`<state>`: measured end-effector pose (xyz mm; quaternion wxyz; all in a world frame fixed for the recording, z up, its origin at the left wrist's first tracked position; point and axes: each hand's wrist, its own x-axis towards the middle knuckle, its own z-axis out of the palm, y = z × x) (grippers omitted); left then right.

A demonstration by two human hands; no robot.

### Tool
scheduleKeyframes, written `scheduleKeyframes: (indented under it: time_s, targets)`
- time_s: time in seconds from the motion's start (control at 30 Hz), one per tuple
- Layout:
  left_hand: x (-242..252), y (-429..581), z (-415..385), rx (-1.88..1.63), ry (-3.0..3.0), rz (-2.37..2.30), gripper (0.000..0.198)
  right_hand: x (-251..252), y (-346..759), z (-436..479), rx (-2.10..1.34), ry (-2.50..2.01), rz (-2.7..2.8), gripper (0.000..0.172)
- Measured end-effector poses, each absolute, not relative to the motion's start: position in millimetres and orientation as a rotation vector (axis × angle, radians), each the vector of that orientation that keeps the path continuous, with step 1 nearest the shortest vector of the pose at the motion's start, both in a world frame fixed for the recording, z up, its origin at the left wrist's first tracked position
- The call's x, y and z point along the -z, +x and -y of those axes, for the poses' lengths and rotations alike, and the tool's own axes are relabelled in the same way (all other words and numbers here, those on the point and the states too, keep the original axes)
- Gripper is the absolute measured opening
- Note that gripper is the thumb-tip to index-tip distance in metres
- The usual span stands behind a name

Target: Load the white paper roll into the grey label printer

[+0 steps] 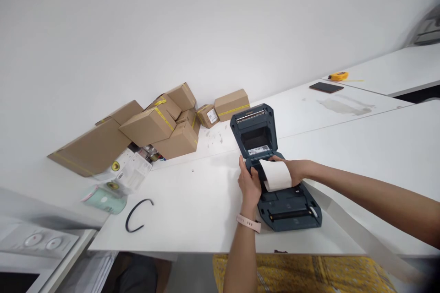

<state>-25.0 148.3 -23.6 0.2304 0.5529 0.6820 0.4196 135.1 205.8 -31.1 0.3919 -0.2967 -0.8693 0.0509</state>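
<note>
A dark blue label printer (275, 201) lies on the white table (192, 210) with its lid (255, 130) swung up and open. A white paper roll (277, 175) sits in the printer's bay. My right hand (294, 170) is wrapped over the roll from the right. My left hand (249, 184), with a pink watch strap on the wrist, presses against the printer's left side beside the roll, fingers closed on the edge. A long white strip of backing paper (364, 233) trails from the printer toward the lower right.
Several cardboard boxes (158, 123) are piled against the wall at the back left, with flat white packets (127, 171) and a mint-green roll (105, 199) in front. A black curved band (137, 215) lies left of the printer. A phone (326, 87) and a yellow tape measure (338, 75) lie far right.
</note>
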Motion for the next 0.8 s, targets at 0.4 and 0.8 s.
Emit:
scheduleKeyframes:
  time_s: [0.4, 0.8]
  targets:
    - [26.9, -23.3, -149.8, -1.183, 1.395, -1.857, 0.058, -10.3, 298.6, -203.6, -1.190, -0.728, 2.109, 0.049]
    - [27.1, -22.9, -149.9, -1.156, 1.414, -1.874, 0.055, 92.5, 311.8, -178.4, -0.983, -1.406, 1.792, 0.041]
